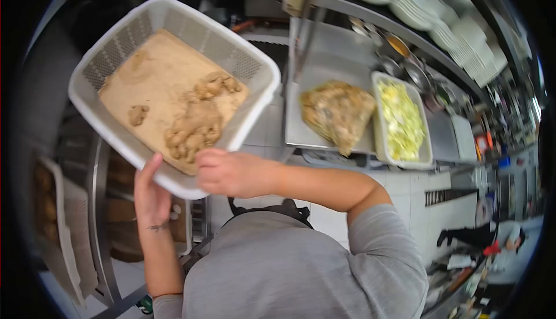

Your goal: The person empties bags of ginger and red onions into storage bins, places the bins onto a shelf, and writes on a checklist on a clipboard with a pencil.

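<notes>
A white perforated plastic basket (262,70) is tilted in front of me, lined with a flat brown sheet (150,75). On the sheet lie several knobbly pieces of ginger (197,122), bunched toward the right, and a small lone piece (138,115) at the left. My left hand (153,194) is at the basket's near left rim, thumb up against the outside and fingers partly hidden beneath. At the near right rim, my right hand (229,173) is closed with its fingers curled; what they grip is slightly blurred but looks like the basket's edge.
On the steel counter (336,35) at right are a bag of brownish food (337,113) and a white tub (377,151) of chopped greens. Plates (417,12) line the shelf above. Racks with baskets (69,226) stand at left. Another person (501,235) is at far right.
</notes>
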Demonstrator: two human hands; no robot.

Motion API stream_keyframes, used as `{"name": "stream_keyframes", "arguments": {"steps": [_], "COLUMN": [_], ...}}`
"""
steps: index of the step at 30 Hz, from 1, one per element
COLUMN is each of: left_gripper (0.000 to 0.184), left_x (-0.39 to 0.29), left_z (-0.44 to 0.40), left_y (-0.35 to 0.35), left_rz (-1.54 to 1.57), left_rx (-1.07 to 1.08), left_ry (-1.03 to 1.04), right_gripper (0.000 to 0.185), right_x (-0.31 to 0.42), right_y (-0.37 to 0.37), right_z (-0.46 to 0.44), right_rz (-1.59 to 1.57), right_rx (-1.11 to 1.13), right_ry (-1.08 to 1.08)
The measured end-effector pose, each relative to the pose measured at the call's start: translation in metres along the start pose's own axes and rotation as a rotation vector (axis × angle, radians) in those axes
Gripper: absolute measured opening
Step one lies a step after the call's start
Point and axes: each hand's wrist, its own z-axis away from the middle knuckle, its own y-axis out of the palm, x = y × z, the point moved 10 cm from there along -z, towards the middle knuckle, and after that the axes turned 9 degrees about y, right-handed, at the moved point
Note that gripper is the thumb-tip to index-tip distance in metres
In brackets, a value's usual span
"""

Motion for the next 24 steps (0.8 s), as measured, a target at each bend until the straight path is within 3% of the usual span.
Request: {"name": "stream_keyframes", "arguments": {"steps": [2,3,4,7,8,9,11,12,13,14,17,20,24], "left_gripper": [0.042,0.043,0.046,0.054,0.057,0.060,0.065,0.067,0.068,0.070,0.074,0.077,0.079], "left_x": [0.007,0.075,0.074,0.065,0.083,0.103,0.135,0.143,0.152,0.160,0.188,0.211,0.235], "left_z": [-0.020,-0.004,-0.005,0.005,0.025,0.044,0.064,0.072,0.079,0.083,0.085,0.083,0.074], "left_y": [-0.006,-0.062,-0.058,-0.039,-0.031,-0.031,-0.041,-0.048,-0.056,-0.062,-0.053,-0.036,-0.016], "left_rz": [-0.109,-0.073,-0.088,-0.135,-0.153,-0.163,-0.240,-0.290,-0.335,-0.376,-0.320,-0.235,-0.178], "left_rx": [-0.056,-0.117,-0.124,-0.183,-0.248,-0.317,-0.297,-0.288,-0.276,-0.262,-0.202,-0.159,-0.055], "left_ry": [-0.024,-0.097,-0.108,-0.073,-0.055,-0.039,-0.064,-0.082,-0.120,-0.153,-0.196,-0.271,-0.315], "right_gripper": [0.016,0.018,0.020,0.032,0.037,0.047,0.064,0.067,0.067,0.044,0.032,0.041,0.041], "right_x": [-0.004,0.002,0.002,-0.016,-0.056,-0.090,-0.113,-0.114,-0.121,-0.118,-0.107,-0.072,-0.020], "right_y": [-0.010,0.041,0.031,-0.064,-0.068,-0.069,-0.138,-0.173,-0.182,-0.190,-0.171,-0.176,-0.180], "right_z": [0.008,0.047,0.048,0.085,0.140,0.227,0.348,0.398,0.458,0.495,0.542,0.550,0.568], "right_rz": [0.018,0.042,0.060,-0.125,-0.058,0.215,0.896,0.924,1.059,1.011,1.051,1.179,1.120], "right_rx": [0.044,0.161,0.204,-0.173,-0.168,-0.301,-0.308,-0.384,-0.287,-0.211,0.037,-0.039,-0.113], "right_ry": [0.049,0.108,0.142,0.384,0.716,0.864,1.286,1.460,1.640,1.764,1.832,1.696,1.702]}}
